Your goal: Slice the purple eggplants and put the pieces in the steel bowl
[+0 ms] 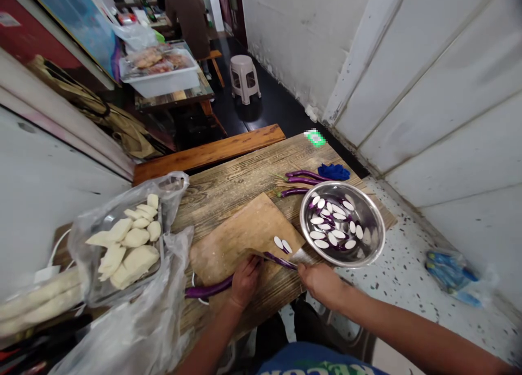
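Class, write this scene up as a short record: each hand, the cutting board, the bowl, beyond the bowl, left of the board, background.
Left hand: holding a long purple eggplant
Right hand: gripping a knife
Cutting board: two oval eggplant slices
Metal bowl: many cut eggplant slices
Beyond bowl: whole eggplants, crumpled blue item
Left of board: pale peeled vegetables, exact kind unclear
Background: plastic stool

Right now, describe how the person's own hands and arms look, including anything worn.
The left hand and right hand are ungloved, with no watch or bracelet visible. The forearms show no sleeves. Below, a blue top carries pale lettering.
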### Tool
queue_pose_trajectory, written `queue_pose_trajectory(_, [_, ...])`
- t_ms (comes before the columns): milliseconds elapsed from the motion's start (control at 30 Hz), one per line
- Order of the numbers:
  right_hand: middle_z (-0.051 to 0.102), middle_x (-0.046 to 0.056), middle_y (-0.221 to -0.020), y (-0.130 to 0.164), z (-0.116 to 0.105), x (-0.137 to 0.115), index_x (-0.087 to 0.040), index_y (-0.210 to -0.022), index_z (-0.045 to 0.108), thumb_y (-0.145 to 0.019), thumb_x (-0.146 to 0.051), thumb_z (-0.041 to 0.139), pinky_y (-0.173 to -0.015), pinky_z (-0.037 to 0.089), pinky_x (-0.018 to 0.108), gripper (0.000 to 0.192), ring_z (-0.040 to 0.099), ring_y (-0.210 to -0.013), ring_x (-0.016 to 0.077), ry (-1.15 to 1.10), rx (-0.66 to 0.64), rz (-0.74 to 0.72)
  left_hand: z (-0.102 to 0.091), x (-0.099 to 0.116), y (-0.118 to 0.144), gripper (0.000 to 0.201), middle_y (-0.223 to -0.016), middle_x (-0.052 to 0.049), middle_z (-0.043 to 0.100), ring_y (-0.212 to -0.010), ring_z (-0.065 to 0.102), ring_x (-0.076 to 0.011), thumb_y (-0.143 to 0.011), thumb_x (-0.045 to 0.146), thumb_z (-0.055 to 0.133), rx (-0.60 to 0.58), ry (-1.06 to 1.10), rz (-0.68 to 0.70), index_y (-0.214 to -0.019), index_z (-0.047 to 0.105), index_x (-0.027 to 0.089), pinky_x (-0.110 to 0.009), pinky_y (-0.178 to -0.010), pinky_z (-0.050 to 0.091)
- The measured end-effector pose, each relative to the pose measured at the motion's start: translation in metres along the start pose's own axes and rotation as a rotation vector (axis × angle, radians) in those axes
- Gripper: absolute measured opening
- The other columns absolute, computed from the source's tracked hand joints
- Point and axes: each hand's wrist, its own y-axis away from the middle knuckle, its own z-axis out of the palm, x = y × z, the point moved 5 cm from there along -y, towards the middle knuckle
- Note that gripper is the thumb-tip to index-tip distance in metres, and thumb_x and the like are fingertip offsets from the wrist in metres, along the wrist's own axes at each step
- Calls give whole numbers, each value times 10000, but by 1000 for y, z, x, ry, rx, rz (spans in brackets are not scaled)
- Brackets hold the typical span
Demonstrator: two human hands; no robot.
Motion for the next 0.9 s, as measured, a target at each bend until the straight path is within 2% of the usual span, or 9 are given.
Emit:
queue_pose_trajectory(133, [642,97,-787,-30,8,-6,-99,-972,539,-861,-114,350,-553,400,242,220,617,-681,180,-45,-23,-19,-2,-2,-2,281,-1073,-78,614,-1047,540,-200,-873,124,414,-19,-3,-24,-1088,593,150,-374,-886,496])
queue_pose_trajectory(300, [638,93,-792,-34,8,1,-116,-944,526,-916,-185,279,-548,406,248,258,624,-681,185,-55,71,94,-3,-4,0,280,-1043,-83,619,-1022,550,-196,-870,129,424,20,-12,-38,-1089,596,163,-378,-871,496])
queue_pose_trajectory(467, [625,71,-767,-24,-13,6,-128,-925,525,-914,-197,291,-523,373,257,244,614,-649,186,-67,142,121,1,-6,6,306,-1064,-87,607,-1008,537,-209,-865,118,421,29,-58,-79,-1122,580,167,-389,-864,482])
queue_pose_trajectory(567, [623,72,-765,-20,-28,12,-120,-923,516,-933,-245,278,-558,366,250,269,603,-659,164,-156,232,174,4,-11,1,324,-1079,-94,597,-1001,529,-217,-869,134,416,-59,-116,-141,-1154,565,173,-397,-878,462])
queue_pose_trajectory(700, [625,74,-762,-18,-41,23,-120,-925,508,-941,-266,269,-584,350,247,281,592,-673,154,-214,318,234,4,-34,-18,345,-1065,-100,594,-960,527,-222,-876,151,395,-271,-150,-220,-1191,536,149,-381,-856,456])
queue_pose_trajectory(833, [610,46,-738,-9,-48,24,-143,-889,518,-936,-283,285,-567,315,253,276,575,-649,148,-169,357,211,-10,-71,-37,308,-1010,-108,603,-905,536,-225,-889,230,395,-274,-228,-419,-1120,573,132,-367,-818,459])
queue_pose_trajectory(900, [598,38,-736,1,-48,20,-151,-868,526,-929,-283,304,-548,291,258,265,558,-621,140,-118,356,180,-13,-75,-45,305,-1050,-129,589,-951,528,-242,-884,232,396,-242,-239,-450,-1106,572,118,-399,-850,440])
